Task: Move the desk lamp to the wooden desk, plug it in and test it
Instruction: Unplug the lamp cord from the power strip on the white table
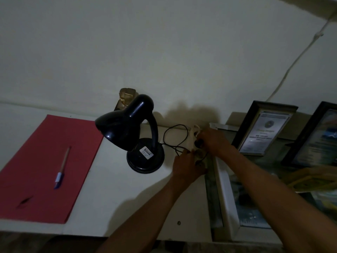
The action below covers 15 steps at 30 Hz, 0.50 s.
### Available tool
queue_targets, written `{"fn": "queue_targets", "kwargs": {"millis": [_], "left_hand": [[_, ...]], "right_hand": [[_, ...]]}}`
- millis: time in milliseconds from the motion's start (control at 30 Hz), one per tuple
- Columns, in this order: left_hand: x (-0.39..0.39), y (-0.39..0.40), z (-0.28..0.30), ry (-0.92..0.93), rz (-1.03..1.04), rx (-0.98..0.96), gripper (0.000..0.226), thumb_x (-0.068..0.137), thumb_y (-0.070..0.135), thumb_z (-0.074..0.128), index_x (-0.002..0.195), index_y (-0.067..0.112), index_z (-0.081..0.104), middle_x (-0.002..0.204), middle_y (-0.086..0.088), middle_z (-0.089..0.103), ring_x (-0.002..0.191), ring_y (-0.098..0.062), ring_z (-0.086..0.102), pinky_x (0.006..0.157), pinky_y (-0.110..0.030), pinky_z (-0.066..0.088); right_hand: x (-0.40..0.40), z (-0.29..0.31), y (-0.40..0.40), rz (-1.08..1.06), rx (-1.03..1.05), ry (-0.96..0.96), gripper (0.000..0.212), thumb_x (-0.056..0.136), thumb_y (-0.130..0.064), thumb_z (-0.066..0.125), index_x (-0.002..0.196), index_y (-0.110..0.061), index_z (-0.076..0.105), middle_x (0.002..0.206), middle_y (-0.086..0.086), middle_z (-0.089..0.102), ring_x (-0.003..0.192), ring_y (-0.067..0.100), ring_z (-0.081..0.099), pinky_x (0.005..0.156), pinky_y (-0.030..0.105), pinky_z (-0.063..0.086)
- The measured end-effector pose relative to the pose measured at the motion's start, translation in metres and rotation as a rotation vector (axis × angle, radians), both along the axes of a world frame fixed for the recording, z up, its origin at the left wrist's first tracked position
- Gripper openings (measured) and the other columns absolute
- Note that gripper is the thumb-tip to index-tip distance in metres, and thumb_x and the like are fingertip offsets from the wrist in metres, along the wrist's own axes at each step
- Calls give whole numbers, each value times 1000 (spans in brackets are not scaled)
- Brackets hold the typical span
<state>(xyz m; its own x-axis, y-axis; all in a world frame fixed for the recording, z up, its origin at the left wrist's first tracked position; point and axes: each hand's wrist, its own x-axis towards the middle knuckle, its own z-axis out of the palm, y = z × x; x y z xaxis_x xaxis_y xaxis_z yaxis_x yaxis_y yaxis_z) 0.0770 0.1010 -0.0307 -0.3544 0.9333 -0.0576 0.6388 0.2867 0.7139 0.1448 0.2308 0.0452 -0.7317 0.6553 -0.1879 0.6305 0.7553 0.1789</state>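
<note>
A black desk lamp stands upright on the pale desk top, its shade tilted down to the left and unlit. Its thin black cord loops to the right toward a white power strip at the desk's right edge. My left hand presses down on the near end of the strip. My right hand grips the lamp's black plug, which sits at a socket in the strip. How deep the plug is seated is hidden by my fingers.
A red folder with a pen on it lies at the left. A small brown ornament stands behind the lamp. Framed certificates lean at the right above a glass-topped shelf. A white cable runs up the wall.
</note>
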Motion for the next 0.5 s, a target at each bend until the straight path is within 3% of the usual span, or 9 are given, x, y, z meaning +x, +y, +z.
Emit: {"fn": "queue_targets", "kwargs": {"millis": [167,300,400,500], "left_hand": [[0,2,-2,23,-6,1,67,66,56,79,115,14,62,111,-10,61,95,-29,62,84,-39,52],[-2,3,1,30,-17,-19,66,65,58,79,112,14,62,108,-9,62,92,-27,62,82,-37,51],[-3,5,2,18,-25,-34,67,64,58,79,111,15,62,109,-10,62,95,-27,62,82,-37,50],[-4,7,2,13,-42,-50,66,63,59,80,108,14,63,109,-10,62,94,-27,61,78,-35,50]], "right_hand": [[0,2,2,34,-11,-10,29,99,-7,52,124,-8,66,125,11,65,108,24,65,87,35,55],[2,1,1,35,-25,39,27,99,-8,52,122,-9,66,124,10,66,104,21,65,85,30,53],[3,9,4,30,-54,57,30,97,-7,57,125,-9,67,131,12,64,112,26,64,93,33,51],[1,21,6,-6,-56,107,23,92,-7,64,113,-8,72,121,13,67,106,27,65,88,35,53]]}}
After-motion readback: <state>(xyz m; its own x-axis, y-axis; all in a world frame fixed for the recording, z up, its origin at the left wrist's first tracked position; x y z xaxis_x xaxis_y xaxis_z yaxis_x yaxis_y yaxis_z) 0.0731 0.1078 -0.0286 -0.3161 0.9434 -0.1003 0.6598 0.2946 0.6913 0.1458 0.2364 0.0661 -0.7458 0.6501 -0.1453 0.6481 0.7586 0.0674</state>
